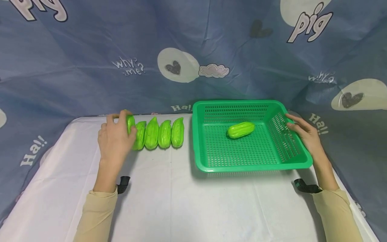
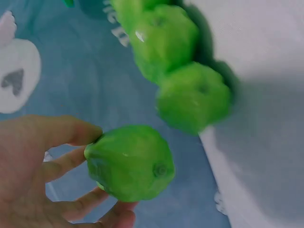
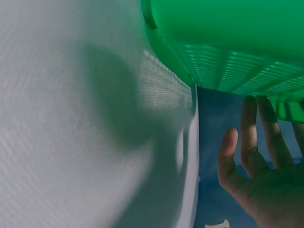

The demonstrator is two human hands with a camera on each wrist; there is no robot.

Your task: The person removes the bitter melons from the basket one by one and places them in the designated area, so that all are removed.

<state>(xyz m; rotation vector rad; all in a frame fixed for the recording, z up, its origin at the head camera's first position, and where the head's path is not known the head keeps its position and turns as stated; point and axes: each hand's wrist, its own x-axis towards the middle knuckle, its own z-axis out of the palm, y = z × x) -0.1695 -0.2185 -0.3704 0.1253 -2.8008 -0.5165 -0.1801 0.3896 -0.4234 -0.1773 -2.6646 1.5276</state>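
My left hand (image 1: pixel 114 139) grips a green, ridged bitter melon (image 2: pixel 130 164) between thumb and fingers, at the left end of a row. That melon is raised clear of its neighbours in the left wrist view. Several more bitter melons (image 1: pixel 152 133) lie side by side on the white cloth just right of the hand. Over at the right, my right hand (image 1: pixel 306 132) holds the side rim of a green plastic basket (image 1: pixel 257 168), with some fingers outside its wall. One bitter melon (image 1: pixel 241 130) lies inside the basket, near its middle.
A white cloth (image 1: pixel 169 201) covers the table. Behind it hangs a blue printed curtain (image 1: pixel 136 90), close to the back edge. The basket stands right of the melon row, with a narrow strip of cloth between. Dark wrist-worn devices (image 1: pixel 123 185) sit below both hands.
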